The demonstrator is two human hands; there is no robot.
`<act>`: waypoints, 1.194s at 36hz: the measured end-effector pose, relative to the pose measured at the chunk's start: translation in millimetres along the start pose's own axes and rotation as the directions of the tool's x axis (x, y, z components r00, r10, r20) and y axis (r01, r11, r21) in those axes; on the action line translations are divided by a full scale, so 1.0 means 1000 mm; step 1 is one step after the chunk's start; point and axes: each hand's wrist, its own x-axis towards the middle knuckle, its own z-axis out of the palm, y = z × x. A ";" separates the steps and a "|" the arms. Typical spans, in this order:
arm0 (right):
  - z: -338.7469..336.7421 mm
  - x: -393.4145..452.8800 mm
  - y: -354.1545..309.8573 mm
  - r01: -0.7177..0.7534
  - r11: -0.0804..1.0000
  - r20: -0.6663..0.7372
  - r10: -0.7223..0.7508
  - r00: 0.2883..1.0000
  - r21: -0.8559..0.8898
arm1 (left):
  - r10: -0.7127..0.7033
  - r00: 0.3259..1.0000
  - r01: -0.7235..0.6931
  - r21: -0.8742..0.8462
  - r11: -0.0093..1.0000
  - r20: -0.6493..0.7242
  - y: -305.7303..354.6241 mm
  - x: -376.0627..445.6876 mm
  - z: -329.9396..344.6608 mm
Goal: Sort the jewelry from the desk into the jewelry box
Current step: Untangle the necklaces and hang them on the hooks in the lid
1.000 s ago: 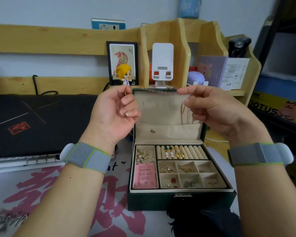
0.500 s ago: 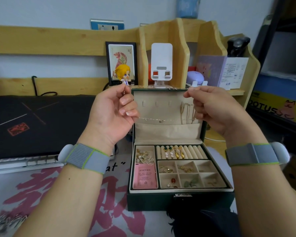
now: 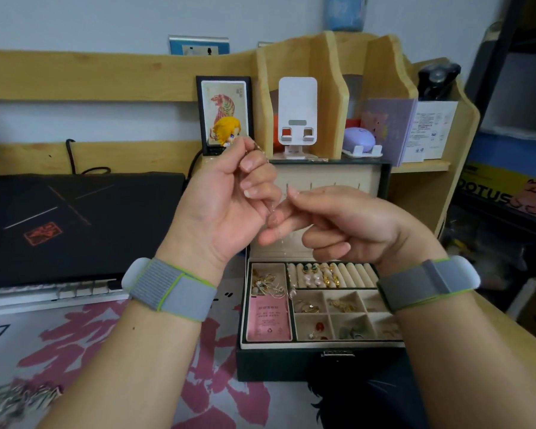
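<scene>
Head view: both hands raised in front of the open jewelry box (image 3: 291, 363), which sits on the counter (image 3: 75, 351) on a patterned mat. Left hand (image 3: 226, 205) curled, thumb and forefinger pinching the upper end of a thin chain (image 3: 274, 216) near the top of the fist; the chain runs down, faint and partly blurred, to the right hand (image 3: 347, 224). Right hand loosely closed, fingers extended toward the left palm and touching the chain; exact grip there hard to tell. Grey straps on both wrists. Box lid stands upright behind the hands, its cream lining with small hooks partly hidden. Box tray below: ring rolls (image 3: 331, 275) holding pearl, green and gold pieces at back; a left compartment with tangled gold items (image 3: 266, 283); a pink card (image 3: 268, 320) in front of it; small square cells at right with assorted earrings. More metal pieces (image 3: 22, 394) lie on the mat at lower left, blurred. Closed black laptop (image 3: 75, 218) at left, wooden shelf behind.
</scene>
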 end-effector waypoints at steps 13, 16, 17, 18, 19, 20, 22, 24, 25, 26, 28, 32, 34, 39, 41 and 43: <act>-0.004 0.000 0.001 0.030 1.000 0.080 -0.030 0.996 0.004 | 0.035 0.998 -0.033 0.051 0.998 -0.048 0.006 -0.002 -0.003; -0.002 -0.001 0.000 0.043 0.999 0.039 -0.041 0.998 -0.029 | 0.015 0.998 -0.011 0.086 0.996 -0.053 0.007 -0.002 -0.003; 0.000 -0.001 -0.001 0.045 0.998 0.026 -0.043 0.999 -0.054 | 0.008 0.999 -0.003 0.098 0.995 -0.051 0.006 -0.003 -0.002; 0.003 -0.001 -0.001 0.046 0.996 0.018 -0.045 0.999 -0.079 | 0.002 0.999 0.003 0.107 0.994 -0.048 0.006 -0.003 -0.001; 0.005 0.000 -0.002 0.046 0.994 0.011 -0.045 0.999 -0.103 | -0.002 0.999 0.008 0.115 0.993 -0.045 0.005 -0.003 0.001; 0.008 0.000 -0.002 0.047 0.991 0.004 -0.047 0.999 -0.124 | -0.004 0.999 0.009 0.124 0.992 -0.042 0.005 -0.004 0.002; 0.012 0.001 -0.003 0.059 0.986 -0.002 -0.060 0.998 -0.156 | 0.006 0.999 0.000 0.145 0.989 -0.042 0.004 -0.005 0.005; 0.015 0.000 -0.005 0.082 0.981 -0.003 -0.084 0.996 -0.178 | 0.037 0.998 -0.027 0.170 0.985 -0.056 0.004 -0.005 0.007; 0.015 -0.001 -0.006 0.092 0.979 -0.005 -0.095 0.995 -0.183 | 0.065 0.996 -0.051 0.185 0.981 -0.068 0.004 -0.004 0.008; 0.016 -0.002 -0.007 0.103 0.977 -0.006 -0.106 0.994 -0.185 | 0.099 0.992 -0.081 0.204 0.976 -0.080 0.003 -0.004 0.008; 0.017 -0.004 -0.010 0.137 0.976 -0.006 -0.140 0.990 -0.168 | 0.158 0.983 -0.131 0.255 0.958 -0.090 0.002 -0.003 0.006; 0.023 -0.005 -0.018 0.258 0.966 -0.057 -0.259 0.964 -0.013 | 0.179 0.980 -0.114 0.497 0.860 -0.085 0.001 -0.004 0.007; 0.026 -0.005 -0.022 0.318 0.946 -0.109 -0.310 0.945 0.066 | 0.171 0.977 -0.053 0.637 0.769 -0.126 -0.002 -0.005 0.009; 0.031 0.001 -0.022 0.333 0.941 -0.387 -0.327 0.862 -0.056 | 0.294 0.916 0.075 0.835 0.546 -0.274 -0.010 0.000 0.005; 0.029 0.006 -0.020 0.302 0.948 -0.501 -0.311 0.807 -0.103 | 0.281 0.915 0.077 0.811 0.579 -0.288 -0.010 -0.001 0.006; 0.027 0.008 -0.019 0.280 0.954 -0.554 -0.289 0.781 -0.103 | 0.199 0.946 0.071 0.762 0.644 -0.256 -0.009 -0.004 0.008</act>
